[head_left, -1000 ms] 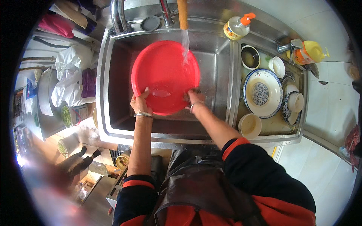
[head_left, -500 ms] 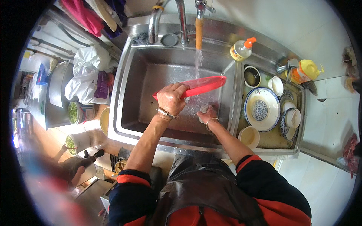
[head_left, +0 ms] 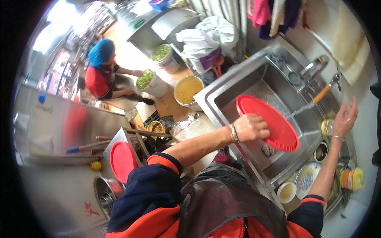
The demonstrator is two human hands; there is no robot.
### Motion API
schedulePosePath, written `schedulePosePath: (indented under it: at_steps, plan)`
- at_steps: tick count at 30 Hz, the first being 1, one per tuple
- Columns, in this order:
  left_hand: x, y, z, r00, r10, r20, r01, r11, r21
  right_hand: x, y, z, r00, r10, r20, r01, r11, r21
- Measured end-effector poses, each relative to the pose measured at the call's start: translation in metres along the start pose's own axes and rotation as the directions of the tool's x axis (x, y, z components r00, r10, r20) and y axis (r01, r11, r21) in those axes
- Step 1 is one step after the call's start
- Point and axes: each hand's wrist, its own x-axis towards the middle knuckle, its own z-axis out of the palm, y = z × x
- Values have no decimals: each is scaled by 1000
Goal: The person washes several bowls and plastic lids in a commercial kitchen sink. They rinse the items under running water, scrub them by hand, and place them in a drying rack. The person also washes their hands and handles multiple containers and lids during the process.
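Observation:
My left hand (head_left: 253,127) grips the edge of a round red plastic lid (head_left: 272,119), which hangs tilted over the steel sink (head_left: 291,164). A thin stream runs into the basin from a tap with an orange tube (head_left: 322,94). Raised at the sink's far right side, my right hand (head_left: 344,119) holds nothing, its fingers apart. It is near the tap and above a spray bottle (head_left: 328,127), partly behind my wrist. A crumpled grey cloth (head_left: 268,150) lies in the basin near its front wall.
Bowls and a patterned plate (head_left: 306,179) sit on the drainboard at right. A bucket of yellow food (head_left: 189,90) stands left of the sink. Beyond it, a person in a blue head cover (head_left: 101,53) sits by buckets of chopped greens (head_left: 147,80). Another red lid (head_left: 124,162) is at left.
My view has swung left, towards the floor. My right hand has let go of the grey cloth and risen towards the tap. The lid has moved away from the water, its broad face now showing.

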Motion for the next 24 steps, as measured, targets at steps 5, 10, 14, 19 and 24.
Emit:
schedulePosePath:
  at_steps: [5, 10, 14, 19, 24]
  plan:
    - [-45, 41, 10, 988, -151, 22, 152, 988, -28, 57, 29, 58, 893, -51, 446, 140, 976, -167]
    - [-71, 35, -13, 995, -61, 82, 61, 998, 7, 46, 62, 74, 815, 221, 535, -169, 975, -145]
    - [-82, 15, -23, 994, -46, -103, 44, 999, -20, 43, 70, 79, 671, 453, 587, -419, 885, -205]
    - [-118, 10, -32, 995, 88, 45, -86, 995, -42, 43, 59, 81, 642, 528, 556, -408, 849, -335]
    - [-127, 7, -34, 993, 42, -114, -46, 999, -29, 41, 65, 67, 647, 547, 532, -470, 835, -287]
